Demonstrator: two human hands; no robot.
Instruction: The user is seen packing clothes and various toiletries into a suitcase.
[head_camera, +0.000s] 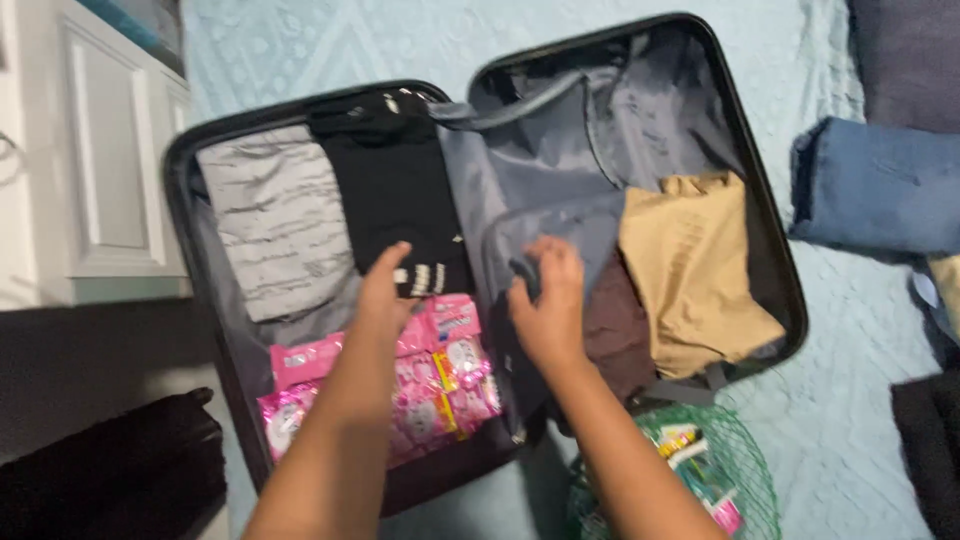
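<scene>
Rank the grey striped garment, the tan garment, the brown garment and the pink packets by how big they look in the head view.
1. Tan garment and grey striped garment: look alike, no ranking.
2. Pink packets, partly behind the left hand's arm.
3. Brown garment, partly covered.

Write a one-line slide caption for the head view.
Two hands, left and right, reach into an open suitcase of folded clothes and pink packets.

Black suitcase (180, 160) holds grey striped cloth (272, 220), tan garment (690, 270), pink packets (440, 385)

Motion-blurred throughout; small dark item under right hand (548, 305) unidentifiable; green mesh bag (700, 470) cut off at bottom edge.
</scene>
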